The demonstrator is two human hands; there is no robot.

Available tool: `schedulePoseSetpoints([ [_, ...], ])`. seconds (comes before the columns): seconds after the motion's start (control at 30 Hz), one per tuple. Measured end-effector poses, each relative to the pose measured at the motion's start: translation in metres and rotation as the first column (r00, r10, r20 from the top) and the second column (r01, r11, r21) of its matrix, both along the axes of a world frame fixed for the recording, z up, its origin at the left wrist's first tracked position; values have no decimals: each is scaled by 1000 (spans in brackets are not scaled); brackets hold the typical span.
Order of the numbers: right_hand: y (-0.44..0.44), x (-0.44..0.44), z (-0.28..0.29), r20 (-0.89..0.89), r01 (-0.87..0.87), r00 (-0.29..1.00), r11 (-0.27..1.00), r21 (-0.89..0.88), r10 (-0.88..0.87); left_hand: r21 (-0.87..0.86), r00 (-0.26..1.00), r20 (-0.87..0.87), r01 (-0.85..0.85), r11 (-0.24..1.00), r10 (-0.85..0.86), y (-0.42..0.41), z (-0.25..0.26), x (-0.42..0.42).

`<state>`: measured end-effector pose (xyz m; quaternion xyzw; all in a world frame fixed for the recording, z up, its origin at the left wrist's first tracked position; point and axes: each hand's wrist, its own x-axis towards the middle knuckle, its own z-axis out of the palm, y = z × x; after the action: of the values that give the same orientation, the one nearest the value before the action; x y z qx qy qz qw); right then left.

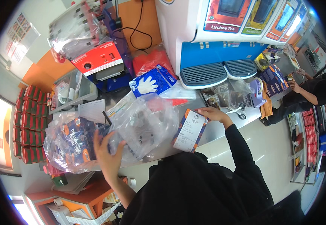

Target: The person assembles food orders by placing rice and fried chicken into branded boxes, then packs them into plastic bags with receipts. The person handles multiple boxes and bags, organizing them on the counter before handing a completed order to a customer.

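My right hand (212, 114) grips the upper end of a blue and orange printed carton (177, 137) with a paper receipt (190, 130) lying on its face. My left hand (109, 154), fingers spread, is beside a clear plastic bag (149, 123) on the metal counter; whether its fingertips touch the plastic I cannot tell. Left of that hand, another clear bag holds blue and orange cartons (80, 137). A dark pen (107, 118) and a written sheet (92, 109) lie behind the bags. A blue packet of plastic gloves (151, 81) rests farther back.
A red cup sealer (98, 57) and grey bin (91, 94) stand at the back left, near stacked red and green packs (32, 121). A drink dispenser (203, 52) rises behind. Scissors (240, 111) and a tape dispenser (257, 91) lie right. Another person (306, 92) stands at far right.
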<state>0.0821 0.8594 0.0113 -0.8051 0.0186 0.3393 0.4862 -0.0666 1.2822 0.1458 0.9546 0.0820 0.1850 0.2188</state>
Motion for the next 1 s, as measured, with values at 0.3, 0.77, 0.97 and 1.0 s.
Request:
schedulePoseSetpoints([
  [0.3, 1, -12, -27, 349, -149, 916, 975, -165, 199, -742, 426, -538, 171, 649, -727, -124, -38, -29],
  [0.77, -7, -74, -23, -331, 317, 920, 896, 311, -211, -794, 723, -446, -48, 606, -527, -155, -154, -38],
  [0.97, -34, -131, 2, -255, 538, 839, 664, 520, -480, -195, 964, -237, 73, 978, -119, -113, -28, -68],
  [1.0, -39, -140, 21, -257, 564, 819, 640, 521, -513, 62, 994, -85, 74, 995, -69, -104, -30, -73],
])
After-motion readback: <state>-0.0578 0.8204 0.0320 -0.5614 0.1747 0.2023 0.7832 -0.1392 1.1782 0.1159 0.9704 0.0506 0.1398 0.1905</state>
